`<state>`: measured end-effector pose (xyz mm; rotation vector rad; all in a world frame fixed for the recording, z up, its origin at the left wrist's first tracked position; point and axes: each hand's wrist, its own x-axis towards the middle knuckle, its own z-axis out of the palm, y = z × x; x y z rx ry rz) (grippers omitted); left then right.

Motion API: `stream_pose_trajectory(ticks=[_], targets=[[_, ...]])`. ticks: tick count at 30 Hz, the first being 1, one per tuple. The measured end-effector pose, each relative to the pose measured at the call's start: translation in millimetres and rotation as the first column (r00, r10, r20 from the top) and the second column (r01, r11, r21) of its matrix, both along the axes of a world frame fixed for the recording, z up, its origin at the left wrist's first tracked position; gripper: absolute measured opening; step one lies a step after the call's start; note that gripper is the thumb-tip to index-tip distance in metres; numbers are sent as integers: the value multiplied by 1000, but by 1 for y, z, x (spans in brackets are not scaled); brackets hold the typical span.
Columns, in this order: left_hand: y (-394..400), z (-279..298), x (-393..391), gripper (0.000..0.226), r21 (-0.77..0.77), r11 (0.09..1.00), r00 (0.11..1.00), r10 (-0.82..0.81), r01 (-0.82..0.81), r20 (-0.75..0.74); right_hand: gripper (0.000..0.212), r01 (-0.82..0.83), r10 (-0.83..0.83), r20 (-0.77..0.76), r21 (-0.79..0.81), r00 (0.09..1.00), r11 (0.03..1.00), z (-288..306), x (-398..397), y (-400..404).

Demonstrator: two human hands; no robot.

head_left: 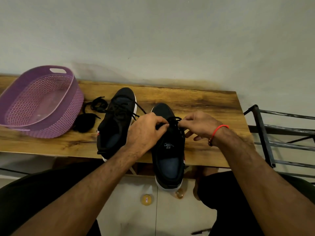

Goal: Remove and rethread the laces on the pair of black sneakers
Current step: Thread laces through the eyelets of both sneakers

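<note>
1. Head view: the left hand (pixel 144 132) and right hand (pixel 199 125) each pinch the black lace (pixel 173 119) with curled fingers over the right sneaker (pixel 167 150).
2. The left sneaker (pixel 115 123) stands just beside it on the wooden surface (pixel 204 103), near a purple basket (pixel 40 101).

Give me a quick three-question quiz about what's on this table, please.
1. True or false: the purple basket holds both sneakers.
2. Which sneaker are the hands working on: A) the right sneaker, B) the left sneaker?
3. What lies between the basket and the left sneaker?

Key:
1. False; both stand on the wooden table.
2. A; the left hand and right hand pinch its lace.
3. A loose black lace.
</note>
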<state>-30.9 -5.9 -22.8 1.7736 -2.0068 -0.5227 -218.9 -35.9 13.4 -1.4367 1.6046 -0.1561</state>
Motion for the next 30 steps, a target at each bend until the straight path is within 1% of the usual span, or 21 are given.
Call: stream_pose_trajectory(ticks=[3,7,13,20,25,30], targets=[[-3,-7,-5,27,7,1000,1000,-15,15,24,15,51,-57,80,68,995,996,-3,-6,-2],[-5,-8,-10,30,-17,1000,999,2,-1,42,14,61,-72,112,98,991,993,-5,-7,-3],[-6,-9,-14,27,-46,998,999,40,-41,-16,15,45,-57,112,107,992,993,-6,-8,-5],[-7,-9,-13,29,-40,999,999,33,-32,29,14,25,-34,103,91,994,996,-6,-9,-6],[-6,-8,-13,34,-30,999,996,26,-23,90,13,15,-25,107,94,994,995,-1,-9,-4],[-5,-8,-12,33,-25,1000,999,5,-4,52,15,34,-46,120,106,992,994,3,-8,-2]])
